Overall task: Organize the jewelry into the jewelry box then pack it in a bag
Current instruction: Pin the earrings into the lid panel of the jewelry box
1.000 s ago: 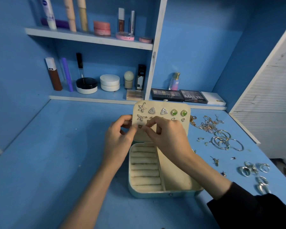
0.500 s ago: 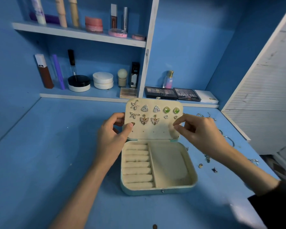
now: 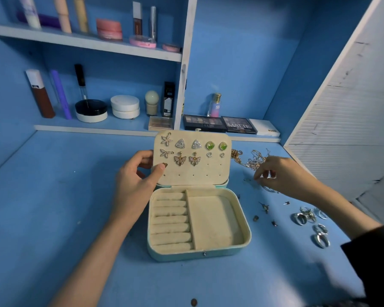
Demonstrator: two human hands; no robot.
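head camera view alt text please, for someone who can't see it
A person's left hand holds up the earring-studded lid of an open jewelry box on a blue table, while the right hand reaches among loose chains beside it. Silver rings lie further right; cosmetics fill the shelves behind.

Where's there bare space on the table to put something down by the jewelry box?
Free: the table left of the jewelry box, up to the lower shelf, and the strip in front. Crowded: right of the box, with chains, rings and the right hand.
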